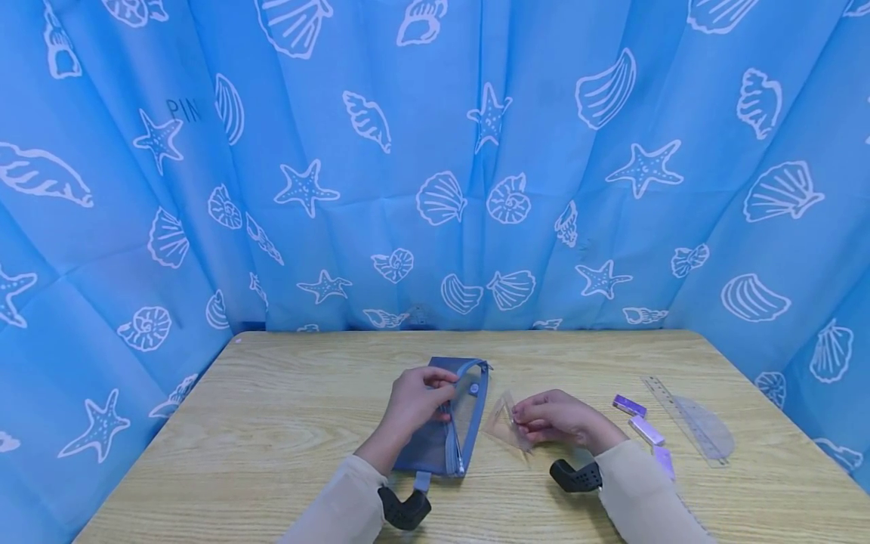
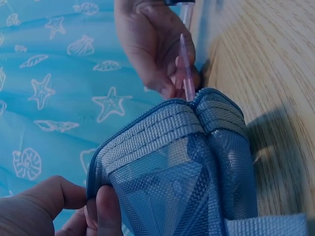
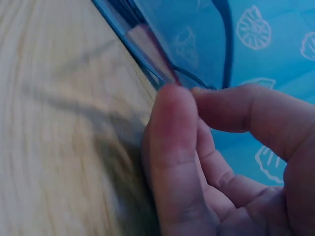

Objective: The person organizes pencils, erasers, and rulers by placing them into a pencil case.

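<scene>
A blue-grey mesh zip pouch (image 1: 469, 412) stands on the table, its zipped mouth parted. My left hand (image 1: 416, 399) pinches the pouch's rim between thumb and fingers; the left wrist view shows this grip on the woven band (image 2: 152, 130). Through the mesh, a clear triangular shape is faintly visible inside. Just right of the pouch, my right hand (image 1: 559, 419) pinches a clear, pink-tinted set square (image 1: 504, 429) by one edge. In the right wrist view, the set square (image 3: 152, 51) points from the fingertips toward the pouch's mouth.
To the right on the wooden table (image 1: 306, 393) lie a clear protractor (image 1: 707, 427) with a straight scaled edge, a dark purple block (image 1: 630, 406), a pale block (image 1: 646, 431) and a lilac block (image 1: 663, 459). A blue shell-patterned curtain (image 1: 381, 189) hangs behind the table.
</scene>
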Demonstrator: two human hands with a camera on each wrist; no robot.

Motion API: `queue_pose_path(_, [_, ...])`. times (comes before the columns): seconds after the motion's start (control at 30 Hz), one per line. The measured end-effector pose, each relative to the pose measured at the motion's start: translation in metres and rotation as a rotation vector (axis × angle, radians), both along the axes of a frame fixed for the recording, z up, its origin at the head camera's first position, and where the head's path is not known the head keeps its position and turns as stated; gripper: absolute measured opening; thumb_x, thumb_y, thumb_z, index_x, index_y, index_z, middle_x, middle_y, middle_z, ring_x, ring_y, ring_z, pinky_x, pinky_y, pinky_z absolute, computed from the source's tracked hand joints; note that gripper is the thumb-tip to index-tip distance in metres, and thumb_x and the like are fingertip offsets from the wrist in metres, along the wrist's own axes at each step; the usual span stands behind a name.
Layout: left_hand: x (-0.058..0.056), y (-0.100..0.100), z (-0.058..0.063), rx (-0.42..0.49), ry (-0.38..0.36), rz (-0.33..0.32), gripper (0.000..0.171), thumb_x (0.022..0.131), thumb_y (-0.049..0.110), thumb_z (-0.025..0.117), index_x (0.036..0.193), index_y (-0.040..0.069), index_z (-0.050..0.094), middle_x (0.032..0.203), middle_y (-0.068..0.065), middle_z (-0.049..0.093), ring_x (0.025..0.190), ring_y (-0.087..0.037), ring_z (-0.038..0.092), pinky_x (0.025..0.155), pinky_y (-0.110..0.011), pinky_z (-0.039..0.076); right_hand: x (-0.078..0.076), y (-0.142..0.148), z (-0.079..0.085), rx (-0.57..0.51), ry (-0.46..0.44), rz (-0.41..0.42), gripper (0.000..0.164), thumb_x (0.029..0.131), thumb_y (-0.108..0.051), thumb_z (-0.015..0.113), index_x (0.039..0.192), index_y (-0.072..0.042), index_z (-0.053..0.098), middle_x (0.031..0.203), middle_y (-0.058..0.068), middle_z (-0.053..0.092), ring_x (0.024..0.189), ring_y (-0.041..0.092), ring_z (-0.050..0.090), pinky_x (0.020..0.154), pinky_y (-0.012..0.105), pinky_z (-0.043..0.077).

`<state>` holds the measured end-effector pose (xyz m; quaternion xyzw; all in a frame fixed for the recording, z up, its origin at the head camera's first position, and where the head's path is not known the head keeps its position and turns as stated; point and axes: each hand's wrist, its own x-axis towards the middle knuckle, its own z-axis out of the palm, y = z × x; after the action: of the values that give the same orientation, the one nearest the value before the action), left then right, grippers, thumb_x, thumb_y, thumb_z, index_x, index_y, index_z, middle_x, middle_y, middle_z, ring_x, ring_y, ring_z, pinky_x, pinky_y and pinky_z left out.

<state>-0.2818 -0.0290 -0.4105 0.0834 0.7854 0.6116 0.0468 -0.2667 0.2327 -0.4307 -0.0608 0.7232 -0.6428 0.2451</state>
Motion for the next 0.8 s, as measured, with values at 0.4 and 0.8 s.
queue_pose_path(0.4, [0.0,0.0,0.0,-0.001,-0.001,-0.002,0.028,0.081,0.005,0.063,0.106,0.0,0.073,0.083,-0.003,0.059,0.07,-0.012,0.062,0.056,-0.03,0.061,0.005,-0.022,-0.001,-0.048,-0.054,0.063,0.026,0.093,-0.005,0.056,0.113,0.011,0.06,0.08,0.001,0.066,0.069,0.005,0.063,0.064,0.016,0.057])
queue_pose_path(0.8, [0.0,0.002,0.001,-0.005,-0.008,0.013,0.029,0.08,0.005,0.061,0.106,0.0,0.073,0.083,-0.002,0.059,0.07,-0.012,0.062,0.056,-0.03,0.061,0.008,-0.036,0.002,-0.034,-0.072,0.086,0.025,0.093,-0.007,0.057,0.112,0.01,0.061,0.082,0.002,0.066,0.073,0.007,0.065,0.065,0.018,0.058])
